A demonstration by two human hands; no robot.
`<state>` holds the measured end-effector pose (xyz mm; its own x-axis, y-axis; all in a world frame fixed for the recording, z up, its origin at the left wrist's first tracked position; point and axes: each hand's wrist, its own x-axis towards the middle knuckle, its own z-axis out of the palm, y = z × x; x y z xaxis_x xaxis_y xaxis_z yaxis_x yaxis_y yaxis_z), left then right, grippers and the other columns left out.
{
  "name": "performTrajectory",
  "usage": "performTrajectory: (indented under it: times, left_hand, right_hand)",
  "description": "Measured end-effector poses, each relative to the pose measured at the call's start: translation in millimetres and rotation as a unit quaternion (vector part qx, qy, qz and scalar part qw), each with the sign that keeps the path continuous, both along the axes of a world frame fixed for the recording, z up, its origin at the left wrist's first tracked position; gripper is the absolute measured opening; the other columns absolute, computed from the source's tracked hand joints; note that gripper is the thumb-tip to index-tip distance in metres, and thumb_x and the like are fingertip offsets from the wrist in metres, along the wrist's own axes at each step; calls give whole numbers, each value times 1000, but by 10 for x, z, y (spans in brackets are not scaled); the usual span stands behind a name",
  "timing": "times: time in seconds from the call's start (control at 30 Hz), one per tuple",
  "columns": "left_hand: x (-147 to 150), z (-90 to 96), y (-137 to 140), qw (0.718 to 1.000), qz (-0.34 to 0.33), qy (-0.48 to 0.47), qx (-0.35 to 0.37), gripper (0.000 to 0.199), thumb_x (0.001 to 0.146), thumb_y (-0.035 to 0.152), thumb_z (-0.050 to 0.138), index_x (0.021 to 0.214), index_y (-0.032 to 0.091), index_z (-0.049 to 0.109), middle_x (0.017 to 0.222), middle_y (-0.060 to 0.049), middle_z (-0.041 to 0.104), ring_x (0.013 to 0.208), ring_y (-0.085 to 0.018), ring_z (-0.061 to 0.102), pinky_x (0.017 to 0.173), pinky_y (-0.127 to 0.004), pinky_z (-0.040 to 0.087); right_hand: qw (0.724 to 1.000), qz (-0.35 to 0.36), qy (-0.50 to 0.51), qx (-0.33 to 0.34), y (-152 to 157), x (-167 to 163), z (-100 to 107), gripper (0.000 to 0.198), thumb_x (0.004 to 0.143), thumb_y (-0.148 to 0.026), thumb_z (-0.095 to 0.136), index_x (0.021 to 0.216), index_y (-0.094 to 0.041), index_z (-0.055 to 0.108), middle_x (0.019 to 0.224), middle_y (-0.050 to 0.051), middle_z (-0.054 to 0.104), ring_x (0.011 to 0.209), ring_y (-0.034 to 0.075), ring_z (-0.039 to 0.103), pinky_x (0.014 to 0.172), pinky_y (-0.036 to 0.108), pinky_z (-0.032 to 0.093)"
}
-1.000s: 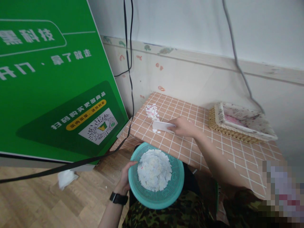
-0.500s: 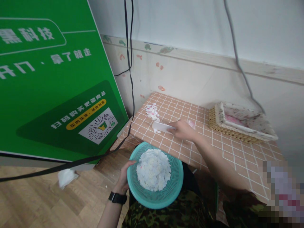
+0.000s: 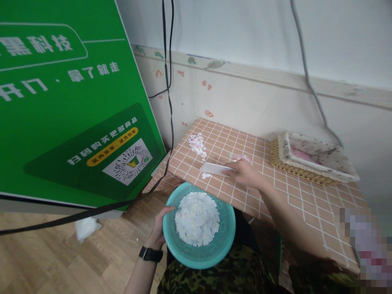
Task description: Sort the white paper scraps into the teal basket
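My left hand (image 3: 159, 226) grips the left rim of a turquoise plastic colander (image 3: 199, 257), which sits at my lap just below the table's front edge. Heaped inside it are many small white flakes (image 3: 197, 218) that look like paper scraps. In my right hand (image 3: 245, 173) is a flat white scraper-like blade (image 3: 214, 168), held low over the tabletop. A few white scraps (image 3: 206, 176) lie beside the blade on its near side. Farther back sits a small pile of white and pink scraps (image 3: 196, 143). A crumpled pinkish clear wrapper (image 3: 240, 157) lies just behind my right hand.
A wicker basket (image 3: 301, 169) with a cloth lining stands on the checked tabletop (image 3: 260, 200) at the right. To the left rises a green printed panel (image 3: 76, 134), with black cables (image 3: 170, 122) hanging before it. White plastic (image 3: 86, 228) lies on the wooden floor.
My right hand has drawn the white blade toward the front edge and a little right; a few scraps have shifted nearer the colander. My left hand still holds the colander.
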<state>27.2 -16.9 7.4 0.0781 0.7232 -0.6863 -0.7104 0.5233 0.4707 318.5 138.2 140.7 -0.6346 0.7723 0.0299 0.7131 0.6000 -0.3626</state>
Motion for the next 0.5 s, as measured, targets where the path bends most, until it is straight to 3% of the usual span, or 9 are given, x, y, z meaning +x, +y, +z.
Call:
performTrajectory:
  times: [0.17,0.37,0.5]
  left_hand:
    - [-3,-2,1,1000,11,4,5,10,68,19,67,63,11,70,56,-5,71,50,-18,63,55,-29,49]
    - [-5,8,4,1000,7,13,1,10,67,19,67,64,10,70,59,-6,72,52,-19,64,57,-30,49]
    - [1,37,6,1000,15,14,-6,8,65,18,67,62,11,70,57,-5,72,52,-19,64,57,-30,50]
  right_hand:
    - [999,-31,-17,4,-221,-40,-28,25,87,-24,45,88,-15,69,73,8,67,63,15,55,61,27,35]
    - [997,72,24,-33,-657,-178,-29,27,89,-26,44,104,-22,66,81,5,69,69,15,59,64,26,38]
    - [999,15,30,-7,-517,-87,-24,25,89,-23,43,96,-19,67,76,5,68,64,15,58,62,25,37]
